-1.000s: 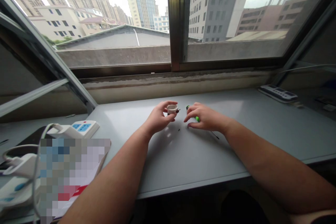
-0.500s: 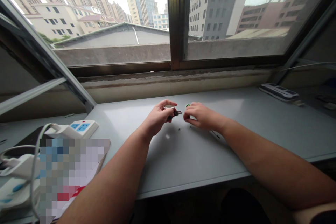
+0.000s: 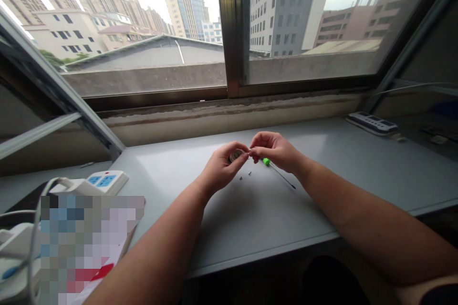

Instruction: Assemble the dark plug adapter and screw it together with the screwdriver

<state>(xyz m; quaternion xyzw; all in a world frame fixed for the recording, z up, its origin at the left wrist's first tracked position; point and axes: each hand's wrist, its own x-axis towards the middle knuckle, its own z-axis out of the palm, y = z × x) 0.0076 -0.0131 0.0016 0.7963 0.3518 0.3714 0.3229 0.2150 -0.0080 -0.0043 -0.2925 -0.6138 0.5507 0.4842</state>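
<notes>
My left hand (image 3: 226,164) is closed around a small plug (image 3: 235,155); only its rounded, greyish part shows between thumb and fingers. Thumb and fingers of my right hand (image 3: 274,149) are pinched together at the left fingertips, and whatever they hold is too small to make out. A screwdriver (image 3: 282,175) with a green handle lies on the table just under the right hand, its thin shaft pointing toward the front right. Two tiny screws, one screw (image 3: 249,173) nearer the hands and another screw (image 3: 241,178), rest on the tabletop below them.
The grey table (image 3: 265,228) runs along a window (image 3: 150,76). At left are a white power strip (image 3: 111,182), a white cable (image 3: 33,248) and a blurred-out packet (image 3: 89,238). Another power strip (image 3: 372,124) lies at the back right. A metal frame (image 3: 96,128) slants down at the left.
My right hand has come left to meet the left hand. The green-handled screwdriver now lies uncovered on the table. The plug has turned, so its metal pins no longer show. The view has shifted slightly.
</notes>
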